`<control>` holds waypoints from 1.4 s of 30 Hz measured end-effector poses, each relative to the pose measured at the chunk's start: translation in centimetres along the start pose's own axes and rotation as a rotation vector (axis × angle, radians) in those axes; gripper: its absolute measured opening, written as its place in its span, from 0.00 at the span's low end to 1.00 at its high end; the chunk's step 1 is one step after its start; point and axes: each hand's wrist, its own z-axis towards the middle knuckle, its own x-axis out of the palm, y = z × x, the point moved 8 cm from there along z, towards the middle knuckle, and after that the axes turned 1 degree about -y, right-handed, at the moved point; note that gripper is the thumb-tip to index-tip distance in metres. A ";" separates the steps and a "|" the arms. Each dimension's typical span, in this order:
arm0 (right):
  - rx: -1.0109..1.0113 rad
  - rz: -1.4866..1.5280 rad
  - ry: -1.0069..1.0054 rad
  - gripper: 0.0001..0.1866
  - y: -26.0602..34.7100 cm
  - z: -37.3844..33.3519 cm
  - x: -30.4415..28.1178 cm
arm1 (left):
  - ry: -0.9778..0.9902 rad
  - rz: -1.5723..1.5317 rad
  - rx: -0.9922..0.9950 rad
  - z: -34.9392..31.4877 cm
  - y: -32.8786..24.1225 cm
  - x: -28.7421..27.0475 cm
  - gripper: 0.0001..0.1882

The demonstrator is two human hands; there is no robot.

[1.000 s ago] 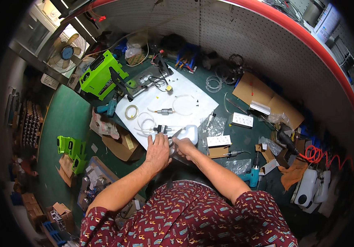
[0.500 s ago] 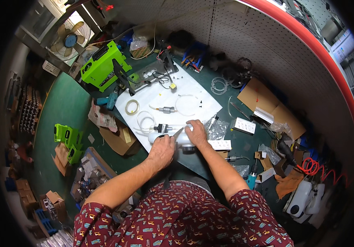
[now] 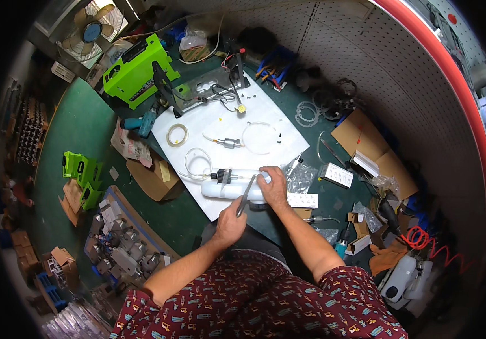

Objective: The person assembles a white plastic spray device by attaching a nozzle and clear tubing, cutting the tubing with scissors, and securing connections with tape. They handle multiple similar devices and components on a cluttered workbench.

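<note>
A white plastic bottle (image 3: 225, 190) lies on its side near the front edge of the white board (image 3: 203, 120). My right hand (image 3: 274, 187) grips its right end, fingers curled over the top. In my closed left hand (image 3: 231, 225) is a slim grey metal tool (image 3: 245, 200), its tapered tip reaching up across the bottle beside my right fingertips. Whether the tool has two arms I cannot tell. A small pump with a black ribbed part (image 3: 224, 175) rests along the bottle's far side, joined to a looped clear tube (image 3: 199, 159). A dark cap (image 3: 258, 207) partly shows below the bottle.
Behind the bottle lie a metal inline part (image 3: 229, 143), a tape roll (image 3: 177, 135) and a black metal bracket (image 3: 206, 90). A green housing (image 3: 141, 73) stands at the back left. White small boxes (image 3: 336, 175) and plastic bags (image 3: 300, 178) crowd the right side.
My left hand has drawn back toward my body with the grey tool, uncovering more of the bottle. My right hand stays on the bottle's right end. The whole view has shifted slightly.
</note>
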 end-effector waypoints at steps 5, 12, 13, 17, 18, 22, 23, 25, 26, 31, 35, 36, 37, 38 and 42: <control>0.015 -0.042 -0.088 0.12 -0.1 -0.6 -0.3 | -0.061 -1.159 -0.467 0.8 1.5 4.6 0.29; 0.021 -0.076 -0.069 0.13 0.8 -0.8 -0.6 | 0.108 -1.346 -0.480 -0.4 0.7 3.9 0.31; 0.010 -0.087 -0.063 0.13 1.1 -0.8 -0.6 | 0.223 -1.571 -0.443 -0.6 -0.1 2.7 0.30; -0.016 -0.087 -0.051 0.14 1.9 -1.2 -0.4 | 0.363 -0.618 -0.418 -1.1 -0.6 -2.6 0.36; -0.023 -0.081 -0.054 0.14 2.1 -1.3 -0.4 | 0.455 0.004 -0.205 -0.7 -1.4 -3.7 0.38; 0.020 -0.113 -0.092 0.14 1.2 -0.9 0.0 | 0.381 0.723 0.054 0.1 -4.4 -7.4 0.46; 0.023 -0.119 -0.090 0.14 1.2 -0.7 0.2 | 0.434 0.751 0.041 0.3 -4.1 -7.7 0.45; 0.027 -0.128 -0.103 0.13 1.1 -0.7 0.2 | 0.461 0.612 -0.013 0.7 -2.9 -7.4 0.46; 0.024 -0.123 -0.111 0.13 1.1 -0.6 0.2 | 0.473 0.542 -0.038 1.3 -1.7 -6.9 0.47; 0.008 -0.116 -0.113 0.14 1.8 -0.8 0.5 | 0.465 0.023 -0.237 2.1 4.7 -4.5 0.36; 0.027 -0.138 -0.115 0.14 1.7 -1.0 -0.3 | 0.252 0.528 0.037 3.2 0.8 -5.5 0.28; 0.033 -0.147 -0.116 0.14 1.7 -1.1 -0.4 | 0.296 0.550 0.031 3.4 0.6 -5.6 0.29; 0.054 -0.141 -0.112 0.13 1.1 -1.0 -0.3 | 0.341 0.571 0.025 3.7 0.5 -5.8 0.30; 0.058 -0.145 -0.115 0.13 0.9 -0.9 -0.4 | 0.385 0.592 0.020 3.8 0.6 -5.9 0.31; 0.046 -0.146 -0.091 0.13 1.5 -1.0 0.4 | 0.424 0.635 0.081 4.6 4.4 -7.0 0.32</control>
